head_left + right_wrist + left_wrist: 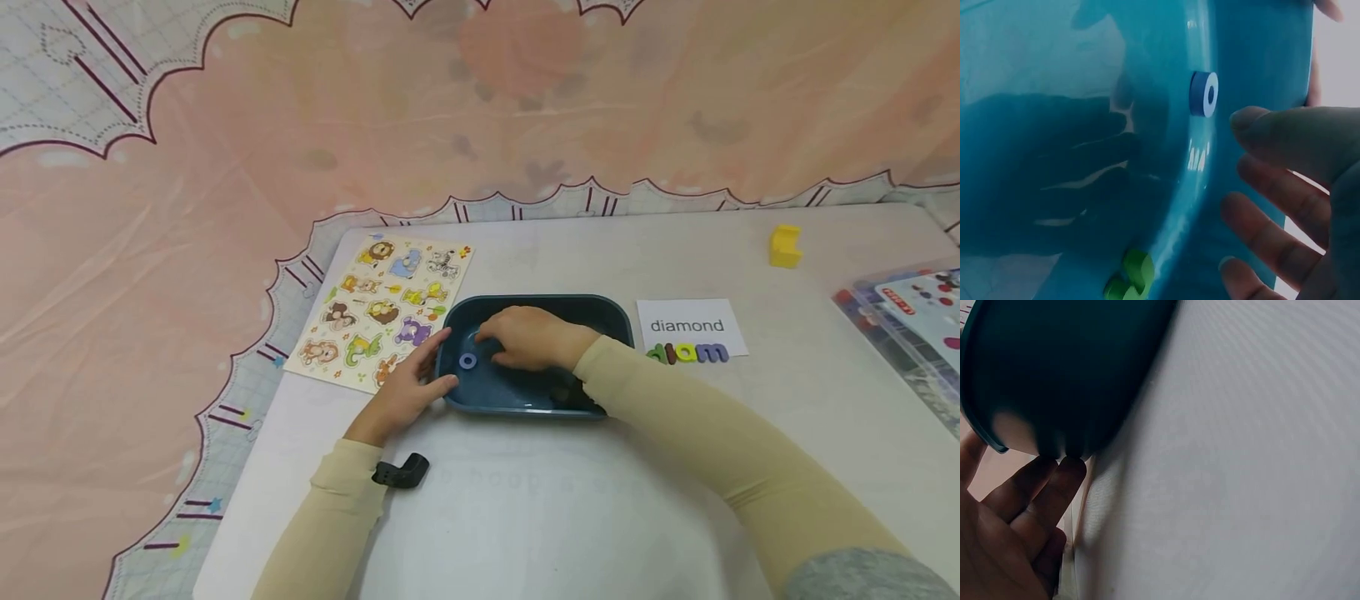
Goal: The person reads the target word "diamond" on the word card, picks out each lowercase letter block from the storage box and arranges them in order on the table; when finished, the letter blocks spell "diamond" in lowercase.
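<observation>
A dark blue-green tray [517, 410] lies on the white table. My left hand [408, 383] touches its left end, and in the left wrist view two fingertips [1072, 465] rest against the outer wall. Inside the tray my right hand [528, 337] reaches in from the right, its fingers loosely bent and holding nothing in the right wrist view. Close to its thumb sits a small blue ring-shaped letter o [1204, 94]. A curvy green piece [1138, 272] lies farther along the tray floor; its full shape is cut off.
Right of the tray, a white card [686, 312] reads "diamond", with coloured letters [686, 353] spelling "diam" along its lower edge. An animal sticker sheet [352, 312] lies at the left. A yellow block [784, 247] stands at the back right, near clear plastic packs [911, 333].
</observation>
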Available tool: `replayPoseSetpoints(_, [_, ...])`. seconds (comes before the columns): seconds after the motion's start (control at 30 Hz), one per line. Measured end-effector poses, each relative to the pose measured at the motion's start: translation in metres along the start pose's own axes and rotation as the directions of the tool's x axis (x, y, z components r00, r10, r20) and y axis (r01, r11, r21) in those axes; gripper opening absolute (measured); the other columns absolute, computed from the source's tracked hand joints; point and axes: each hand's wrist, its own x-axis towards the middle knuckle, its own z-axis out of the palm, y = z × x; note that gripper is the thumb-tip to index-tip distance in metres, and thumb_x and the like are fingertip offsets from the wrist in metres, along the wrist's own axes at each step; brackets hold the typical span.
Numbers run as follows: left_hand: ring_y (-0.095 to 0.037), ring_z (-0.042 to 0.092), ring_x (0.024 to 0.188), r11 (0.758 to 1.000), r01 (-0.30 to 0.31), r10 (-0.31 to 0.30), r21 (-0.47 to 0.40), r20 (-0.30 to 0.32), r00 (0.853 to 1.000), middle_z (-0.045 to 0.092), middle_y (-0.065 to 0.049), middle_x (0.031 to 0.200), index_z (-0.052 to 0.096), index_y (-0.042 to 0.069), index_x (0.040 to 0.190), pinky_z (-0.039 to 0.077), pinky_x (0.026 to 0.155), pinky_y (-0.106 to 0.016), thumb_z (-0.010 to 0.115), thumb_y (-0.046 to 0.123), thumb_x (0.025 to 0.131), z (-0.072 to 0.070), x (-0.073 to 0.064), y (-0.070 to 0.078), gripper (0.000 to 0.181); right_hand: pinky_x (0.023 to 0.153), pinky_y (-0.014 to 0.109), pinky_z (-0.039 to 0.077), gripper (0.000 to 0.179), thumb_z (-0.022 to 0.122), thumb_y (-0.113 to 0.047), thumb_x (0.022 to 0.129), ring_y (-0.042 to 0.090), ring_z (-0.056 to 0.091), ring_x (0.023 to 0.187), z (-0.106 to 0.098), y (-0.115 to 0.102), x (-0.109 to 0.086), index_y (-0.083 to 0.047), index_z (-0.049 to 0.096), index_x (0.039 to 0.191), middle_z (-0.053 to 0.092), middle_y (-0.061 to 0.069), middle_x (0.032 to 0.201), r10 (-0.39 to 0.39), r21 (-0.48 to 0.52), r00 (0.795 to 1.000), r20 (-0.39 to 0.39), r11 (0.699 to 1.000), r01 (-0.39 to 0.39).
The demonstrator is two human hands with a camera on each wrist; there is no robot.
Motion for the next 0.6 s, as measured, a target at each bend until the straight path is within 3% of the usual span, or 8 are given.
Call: replayPoseSetpoints(0.6, [-0.036,0.037,0.142,0.999,-0.041,0.041,-0.02,0.008,0.999,0.037,-0.019,0.156,0.031,0.022,0.159,0.028,0.114,-0.055,0.068,0.026,0.096,-0.001,0.0,0.001,0.073,0.106,0.041,0.043,0.037,0.068,-0.022,0.097,0.022,0.06,0.119,0.009,-0.003,0.012,-0.014,0.066,0.133,0.066,0.004,0.129,-0.047,0.066,0.993,0.106,0.997,0.04])
